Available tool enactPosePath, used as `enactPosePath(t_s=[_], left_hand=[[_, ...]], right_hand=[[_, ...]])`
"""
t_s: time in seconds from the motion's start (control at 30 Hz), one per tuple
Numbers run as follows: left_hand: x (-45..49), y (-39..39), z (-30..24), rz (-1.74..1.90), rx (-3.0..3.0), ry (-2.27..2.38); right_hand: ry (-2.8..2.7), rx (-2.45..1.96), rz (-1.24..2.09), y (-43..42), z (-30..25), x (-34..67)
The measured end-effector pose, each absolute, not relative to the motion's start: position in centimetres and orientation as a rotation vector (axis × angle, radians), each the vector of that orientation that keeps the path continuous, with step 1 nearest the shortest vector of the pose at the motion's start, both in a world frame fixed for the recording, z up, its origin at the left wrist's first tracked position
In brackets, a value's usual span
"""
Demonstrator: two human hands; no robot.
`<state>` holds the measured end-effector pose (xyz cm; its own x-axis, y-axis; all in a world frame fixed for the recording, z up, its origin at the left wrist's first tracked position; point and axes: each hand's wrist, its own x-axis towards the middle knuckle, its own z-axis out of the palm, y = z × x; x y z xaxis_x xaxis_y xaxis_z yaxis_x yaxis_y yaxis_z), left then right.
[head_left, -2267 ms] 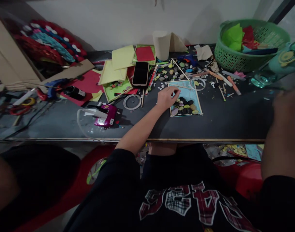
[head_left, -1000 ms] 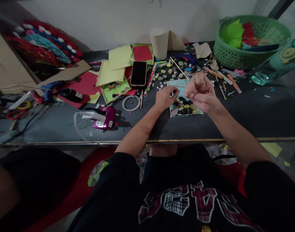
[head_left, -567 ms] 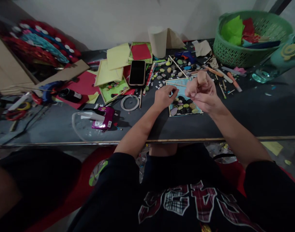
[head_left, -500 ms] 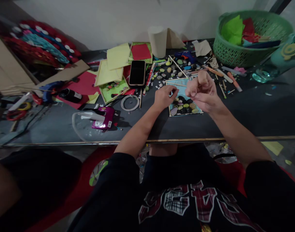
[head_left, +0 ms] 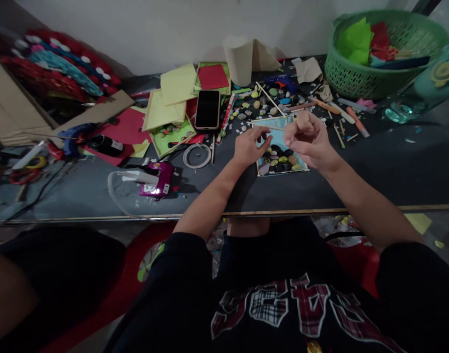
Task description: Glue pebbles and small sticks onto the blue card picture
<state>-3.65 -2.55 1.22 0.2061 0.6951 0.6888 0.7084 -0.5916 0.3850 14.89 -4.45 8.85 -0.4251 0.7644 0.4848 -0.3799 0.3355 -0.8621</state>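
A light-blue panel (head_left: pixel 277 138) with thin stick edges lies on the table in front of me. Dark, green and brown pebbles (head_left: pixel 282 160) cover its lower part. My left hand (head_left: pixel 250 146) hovers at the panel's left side, thumb and fingers apart with nothing seen between them. Over the right side, my right hand (head_left: pixel 309 141) is closed in a pinch with curled fingers; whatever is in the pinch is too small or hidden. A thin wooden stick (head_left: pixel 270 126) runs across the panel's top between my hands, and I cannot tell whether the right fingertips touch it.
Loose pebbles (head_left: pixel 256 104) and sticks lie behind the panel. A phone (head_left: pixel 207 110) rests beside yellow frames (head_left: pixel 164 115). Leftward are a purple device (head_left: pixel 161 179) and a blue glue gun (head_left: pixel 75 137). A green basket (head_left: pixel 344 78) and a bottle (head_left: pixel 411 100) stand at right.
My left thumb and fingers have spread a little further apart. The right hand's curled fingers have shifted slightly and remain pinched. The panel and pebbles stay in place.
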Motion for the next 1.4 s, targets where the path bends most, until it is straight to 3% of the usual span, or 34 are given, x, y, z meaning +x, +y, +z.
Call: enactPosePath(t_s=[0.3, 0.4, 0.6, 1.07, 1.4], left_hand=[[-2.7, -3.2, 1.6, -1.231, -2.255, -1.207], [-2.4, -3.2, 1.5, -1.08, -2.273, -1.2], [-2.4, -3.3, 1.4, -0.865, -2.284, -1.238], [-2.6, -3.0, 0.9, -0.916, -2.409, -1.308], [-3.7, -2.3, 0.8, -1.118, -2.219, -1.458]], right_hand=[[-1.843, -0.959, 0.64, -1.8, 4.6, 16.4], [-1.926, -1.061, 0.545, -2.0, 4.4, 15.8], [-1.918, -1.142, 0.58, -2.3, 4.4, 15.0], [-1.936, -1.02, 0.703, -2.2, 4.3, 15.9], [-1.588, -0.816, 1.208, -1.5, 2.9, 15.1]])
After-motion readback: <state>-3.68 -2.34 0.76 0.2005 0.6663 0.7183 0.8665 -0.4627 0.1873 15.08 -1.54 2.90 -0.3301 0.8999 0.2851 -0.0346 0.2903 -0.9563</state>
